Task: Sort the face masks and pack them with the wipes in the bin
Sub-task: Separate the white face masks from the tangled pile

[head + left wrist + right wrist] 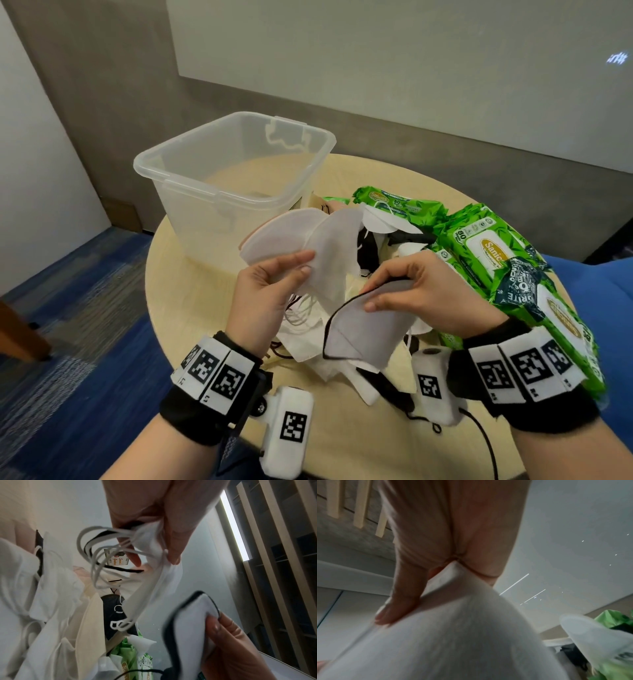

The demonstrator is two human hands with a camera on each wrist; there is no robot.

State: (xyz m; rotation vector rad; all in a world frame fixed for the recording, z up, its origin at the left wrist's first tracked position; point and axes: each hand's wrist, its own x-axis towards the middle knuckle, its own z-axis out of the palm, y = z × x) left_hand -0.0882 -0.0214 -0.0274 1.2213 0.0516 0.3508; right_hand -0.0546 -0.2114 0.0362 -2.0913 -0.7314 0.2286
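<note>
Head view: above the table (178, 308), the left hand (270, 294) pinched stacked white masks (308, 236), the right hand (421, 291) a black-edged mask (363, 329); left-wrist view: ear loops (96, 555) dangled, snag-prone; right-wrist view: soft, light fabric, best held by its body.

Open bin (191, 178) unobstructed above, mask pile (394, 240) and wipes packs (486, 253) crowding right

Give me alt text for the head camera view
Above a round table, the left hand holds several white masks while the right hand pinches a black-edged mask; behind stand a clear bin and green wipes packs.
</note>
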